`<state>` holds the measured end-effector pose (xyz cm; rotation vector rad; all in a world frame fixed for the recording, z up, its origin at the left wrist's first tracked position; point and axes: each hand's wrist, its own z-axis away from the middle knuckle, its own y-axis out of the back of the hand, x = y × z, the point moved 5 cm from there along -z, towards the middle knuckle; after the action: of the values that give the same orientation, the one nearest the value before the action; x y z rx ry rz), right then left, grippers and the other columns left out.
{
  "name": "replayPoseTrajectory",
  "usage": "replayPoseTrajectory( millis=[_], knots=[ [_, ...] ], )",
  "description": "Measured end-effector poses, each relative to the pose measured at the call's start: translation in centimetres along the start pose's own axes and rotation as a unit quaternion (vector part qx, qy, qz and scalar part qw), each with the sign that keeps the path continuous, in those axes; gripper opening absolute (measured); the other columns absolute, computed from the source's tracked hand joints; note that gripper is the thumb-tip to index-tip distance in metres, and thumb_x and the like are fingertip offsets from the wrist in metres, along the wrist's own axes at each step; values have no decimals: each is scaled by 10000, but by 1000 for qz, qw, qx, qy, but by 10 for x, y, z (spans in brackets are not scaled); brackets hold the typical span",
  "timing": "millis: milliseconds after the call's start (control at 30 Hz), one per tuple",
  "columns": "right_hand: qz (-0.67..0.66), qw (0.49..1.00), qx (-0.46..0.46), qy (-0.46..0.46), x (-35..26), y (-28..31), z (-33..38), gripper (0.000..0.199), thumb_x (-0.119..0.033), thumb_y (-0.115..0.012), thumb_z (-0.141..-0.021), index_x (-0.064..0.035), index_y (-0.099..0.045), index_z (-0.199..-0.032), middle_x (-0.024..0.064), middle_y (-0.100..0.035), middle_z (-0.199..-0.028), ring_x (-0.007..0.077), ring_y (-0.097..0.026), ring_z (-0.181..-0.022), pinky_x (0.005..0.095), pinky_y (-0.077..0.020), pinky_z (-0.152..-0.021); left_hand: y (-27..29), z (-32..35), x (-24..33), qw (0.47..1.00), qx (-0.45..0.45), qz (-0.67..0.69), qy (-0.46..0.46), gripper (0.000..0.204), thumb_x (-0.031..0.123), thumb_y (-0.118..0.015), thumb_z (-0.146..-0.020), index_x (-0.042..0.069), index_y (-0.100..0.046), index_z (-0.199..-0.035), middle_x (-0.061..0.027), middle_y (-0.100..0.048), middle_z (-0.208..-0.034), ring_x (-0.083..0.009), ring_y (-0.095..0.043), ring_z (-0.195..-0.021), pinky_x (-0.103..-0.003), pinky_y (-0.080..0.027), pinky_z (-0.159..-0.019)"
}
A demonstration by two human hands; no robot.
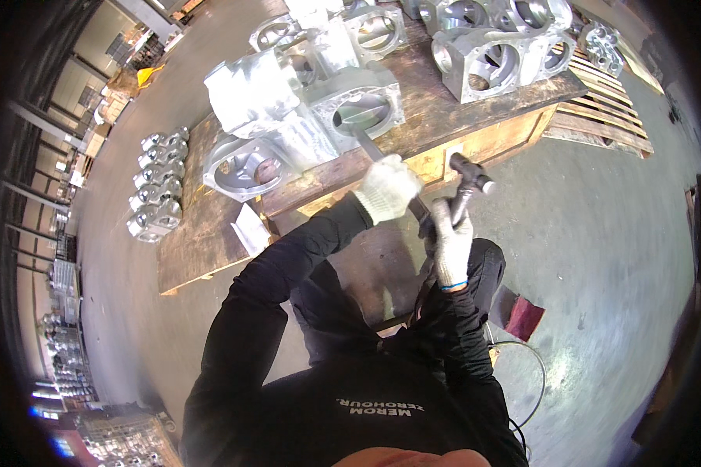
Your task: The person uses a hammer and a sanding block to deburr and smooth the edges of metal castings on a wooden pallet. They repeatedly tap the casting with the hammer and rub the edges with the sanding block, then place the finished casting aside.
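My left hand, in a white knit glove, is closed around a long flat metal bar. The bar's far end reaches the round opening of a silver metal casting on the wooden bench. Its near end slopes down past my left hand toward my right. Also in a white glove, my right hand grips a hammer. The hammer's head is up, away from the casting and just right of the bar. Another casting with a wide ring stands at the bench's near left.
More silver castings cover the worn wooden bench. Rows of small castings stand on the left. A slatted pallet lies at the right. On the floor are a dark red piece and a looped cable.
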<state>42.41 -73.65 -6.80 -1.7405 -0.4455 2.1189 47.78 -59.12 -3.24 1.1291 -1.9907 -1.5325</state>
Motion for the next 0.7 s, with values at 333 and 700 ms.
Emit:
replayPoseTrajectory(
  millis=[333, 700],
  knots=[
    [77, 993, -80, 32, 38, -23, 27, 328, -59, -674, -929, -24, -588, -1243, 48, -645, -668, 38, -426, -429, 212, -313, -411, 20, 37, 12, 997, 9, 75, -4, 247, 176, -690, -769, 87, -659, -998, -69, -629, -981, -269, -615, -1033, -392, -494, -949],
    [119, 987, -55, -95, 60, 5, 52, 269, -162, -684, -953, 10, -691, -1160, 43, -661, -687, 43, -423, -452, 219, -307, -425, 126, 115, -45, 961, 206, -13, 183, 400, 210, -752, -805, 101, -624, -1167, -95, -626, -1125, -275, -618, -1071, -428, -506, -931]
  ],
)
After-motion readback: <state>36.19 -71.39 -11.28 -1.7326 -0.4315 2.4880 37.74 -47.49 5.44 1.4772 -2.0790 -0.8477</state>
